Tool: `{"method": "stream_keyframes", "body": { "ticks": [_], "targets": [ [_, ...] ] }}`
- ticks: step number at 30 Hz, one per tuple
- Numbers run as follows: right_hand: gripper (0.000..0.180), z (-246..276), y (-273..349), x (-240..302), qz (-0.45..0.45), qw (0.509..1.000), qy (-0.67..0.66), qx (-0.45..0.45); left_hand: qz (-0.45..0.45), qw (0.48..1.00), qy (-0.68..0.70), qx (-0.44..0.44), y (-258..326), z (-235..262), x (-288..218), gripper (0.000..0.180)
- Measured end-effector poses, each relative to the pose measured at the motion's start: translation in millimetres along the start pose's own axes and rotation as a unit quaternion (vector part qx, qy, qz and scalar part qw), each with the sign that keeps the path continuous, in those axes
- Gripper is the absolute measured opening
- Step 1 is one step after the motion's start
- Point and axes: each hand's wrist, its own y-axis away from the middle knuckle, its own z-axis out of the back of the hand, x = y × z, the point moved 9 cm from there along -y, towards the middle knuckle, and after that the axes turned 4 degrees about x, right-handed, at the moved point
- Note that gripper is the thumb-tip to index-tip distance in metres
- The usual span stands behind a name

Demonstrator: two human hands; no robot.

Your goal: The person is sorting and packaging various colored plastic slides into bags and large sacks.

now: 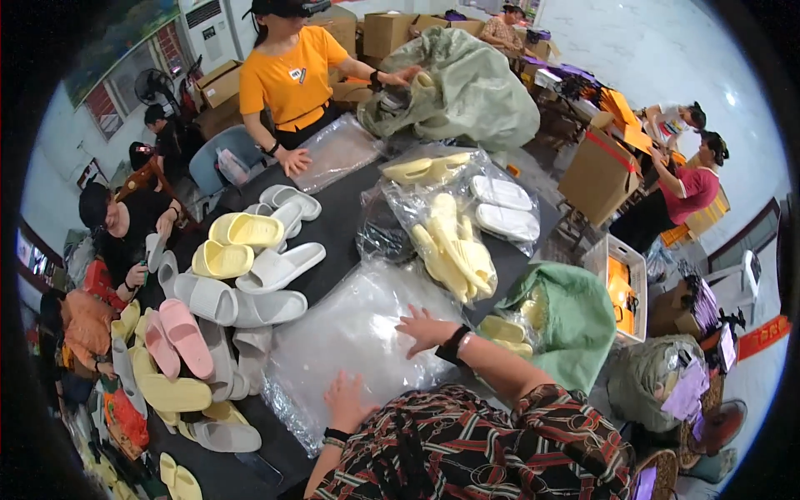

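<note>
A stack of clear plastic bags (325,342) lies on the dark table in front of me. My left hand (348,406) rests at its near edge, fingers apart and holding nothing. Farther right, my right hand (427,331) spreads its fingers over the plastic, also with nothing in it. Beyond that hand are bagged yellow slippers (454,250) and a bagged pair of white slippers (504,208). Left of the bags stand loose grey slippers (271,308), a pink pair (179,337) and a yellow pair (229,246).
Across the table (333,221), a person in an orange shirt (292,79) touches a plastic sheet and a large grey-green sack (467,92). A green sack (575,317) with yellow slippers stands at my right, near a white crate (621,283). Another person at left handles a slipper.
</note>
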Motion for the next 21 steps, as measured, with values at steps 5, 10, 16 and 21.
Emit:
{"method": "stream_keyframes", "body": {
  "ticks": [5, 10, 16, 21],
  "targets": [
    [0.083, 193, 101, 11, -0.125, 0.914, 0.009, -0.385, 0.003, 1.000, -0.019, -0.023, 0, -4, 0, 0.098],
    [0.113, 206, 143, -54, -0.306, 0.913, -0.003, -0.269, 0.039, 0.997, -0.062, -0.016, -5, 0, -10, 0.096],
    [0.096, 155, 142, -136, -0.304, 0.913, -0.134, -0.236, 0.122, 0.991, -0.006, 0.052, -13, -13, -8, 0.099],
    [0.062, 203, 178, -163, -0.161, 0.880, -0.194, -0.402, 0.149, 0.988, -0.026, 0.039, -19, -11, -11, 0.098]
  ]
}}
